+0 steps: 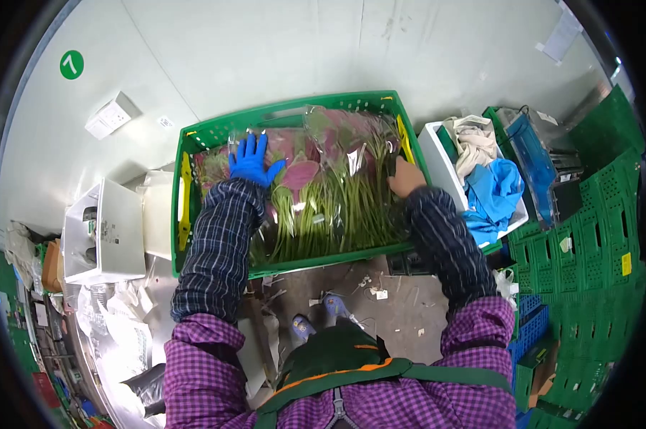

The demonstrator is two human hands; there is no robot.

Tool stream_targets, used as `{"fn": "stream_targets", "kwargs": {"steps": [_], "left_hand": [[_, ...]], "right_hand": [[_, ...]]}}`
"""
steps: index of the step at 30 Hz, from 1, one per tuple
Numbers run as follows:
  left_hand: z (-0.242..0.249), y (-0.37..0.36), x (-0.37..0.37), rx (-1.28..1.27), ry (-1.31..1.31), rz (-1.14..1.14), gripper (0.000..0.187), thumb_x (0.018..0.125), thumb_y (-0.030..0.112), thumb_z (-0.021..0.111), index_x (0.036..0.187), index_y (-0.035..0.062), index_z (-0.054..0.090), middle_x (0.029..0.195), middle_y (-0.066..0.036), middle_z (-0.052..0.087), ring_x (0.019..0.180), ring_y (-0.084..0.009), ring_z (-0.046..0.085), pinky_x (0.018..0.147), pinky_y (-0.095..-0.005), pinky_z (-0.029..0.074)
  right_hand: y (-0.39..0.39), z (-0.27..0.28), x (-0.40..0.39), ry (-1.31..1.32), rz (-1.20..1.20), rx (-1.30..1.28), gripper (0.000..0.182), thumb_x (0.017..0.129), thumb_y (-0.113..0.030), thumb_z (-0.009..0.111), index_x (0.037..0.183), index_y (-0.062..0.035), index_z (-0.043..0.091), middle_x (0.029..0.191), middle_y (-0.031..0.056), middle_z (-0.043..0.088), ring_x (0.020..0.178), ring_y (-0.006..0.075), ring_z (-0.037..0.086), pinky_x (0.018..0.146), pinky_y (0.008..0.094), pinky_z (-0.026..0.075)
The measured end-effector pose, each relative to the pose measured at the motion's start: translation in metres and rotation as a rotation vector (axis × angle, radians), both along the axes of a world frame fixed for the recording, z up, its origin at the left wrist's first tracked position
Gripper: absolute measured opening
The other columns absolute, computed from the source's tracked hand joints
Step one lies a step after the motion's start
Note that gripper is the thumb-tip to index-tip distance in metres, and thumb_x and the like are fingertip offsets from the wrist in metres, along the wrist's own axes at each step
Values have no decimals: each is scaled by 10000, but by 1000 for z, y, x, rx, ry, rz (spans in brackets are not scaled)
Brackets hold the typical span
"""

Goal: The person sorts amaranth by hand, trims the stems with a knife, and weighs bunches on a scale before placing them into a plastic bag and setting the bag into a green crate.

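Note:
A green crate (289, 269) holds clear plastic bags of leafy vegetables (337, 193) with purple-green leaves and long green stems. My left hand (252, 161), in a blue glove, lies spread on the bagged leaves in the crate's left half. Bare, my right hand (407, 177) is at the crate's right side, beside the right-hand bag. Its fingers point down and are partly hidden, so what they hold, if anything, cannot be made out.
Right of the crate, a white box (437, 154) holds beige and blue cloths. Stacked green crates (588, 264) stand farther right. A white foam box (119, 236) is on the left. Behind is a pale wall; litter lies on the floor (402, 314).

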State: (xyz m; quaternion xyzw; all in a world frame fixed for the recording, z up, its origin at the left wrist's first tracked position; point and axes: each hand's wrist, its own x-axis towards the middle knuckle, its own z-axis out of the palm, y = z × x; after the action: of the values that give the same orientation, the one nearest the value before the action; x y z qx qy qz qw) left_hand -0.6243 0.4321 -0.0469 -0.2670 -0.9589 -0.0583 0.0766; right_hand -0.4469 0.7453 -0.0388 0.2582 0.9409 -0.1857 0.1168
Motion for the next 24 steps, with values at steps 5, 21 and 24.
{"fn": "stream_targets", "kwargs": {"steps": [5,21,24], "left_hand": [[-36,4,-17,-86,-234,68,897,742,721,435,1442,240,147,1491,-120,143,1360,-337,164,1067,-560,89],[41,-124,293,1190,-175,38,361,836,234,615,1168,97,577,1108,-152,599,1009,-285,585,886,-363,463],[29,-199,418,1252,-279,601,301,847,191,603,1128,83,605,1016,-110,647,947,-210,619,852,-324,482]], "right_hand": [[-36,39,-24,760,249,294,774,782,-458,607,1329,8,320,1285,267,409,1145,402,448,955,423,378],[-111,39,-41,673,602,-348,390,900,-72,490,1273,28,435,1220,178,529,1100,239,533,914,320,428],[-214,61,-8,781,725,-490,354,908,-107,496,1238,17,477,1139,156,576,1012,221,570,860,303,453]]}}
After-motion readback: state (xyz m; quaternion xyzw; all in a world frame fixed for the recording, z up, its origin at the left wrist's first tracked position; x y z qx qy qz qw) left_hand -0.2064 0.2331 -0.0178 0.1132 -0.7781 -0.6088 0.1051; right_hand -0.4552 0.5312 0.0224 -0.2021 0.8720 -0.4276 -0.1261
